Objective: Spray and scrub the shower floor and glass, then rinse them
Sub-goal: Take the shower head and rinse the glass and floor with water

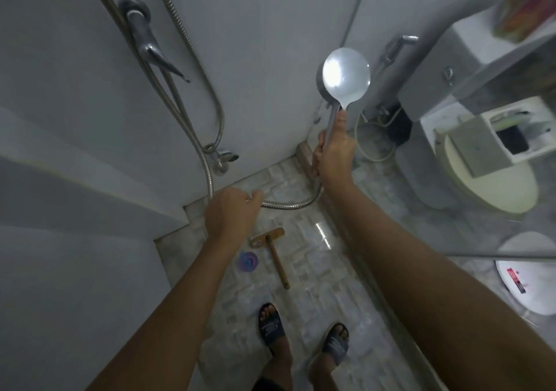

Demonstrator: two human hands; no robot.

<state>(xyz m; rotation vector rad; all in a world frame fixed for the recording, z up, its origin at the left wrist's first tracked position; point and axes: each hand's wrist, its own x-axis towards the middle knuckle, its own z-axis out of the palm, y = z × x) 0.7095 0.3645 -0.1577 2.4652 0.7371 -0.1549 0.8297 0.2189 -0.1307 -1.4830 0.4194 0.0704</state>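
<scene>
Shower floor (304, 258) lies below you, pale patterned tile between the grey wall on your left and the glass panel (400, 234) on your right, and you stand on it in 2 dark slides (270, 324). Your right hand (332, 153) is clenched around the handle of the shower head (346, 75), holding it up with its round face turned toward you, close to the glass. Your left hand (231, 210) grips the metal hose (288, 204), which sags between your 2 hands and climbs the wall to the mixer tap (144, 38). On the tiles just below your left hand lies a wooden-handled scrub brush (272, 244), bristle end toward the wall, with a blue and purple scrubber (248, 261) beside it. Beyond the glass sits a toilet (487, 177).
</scene>
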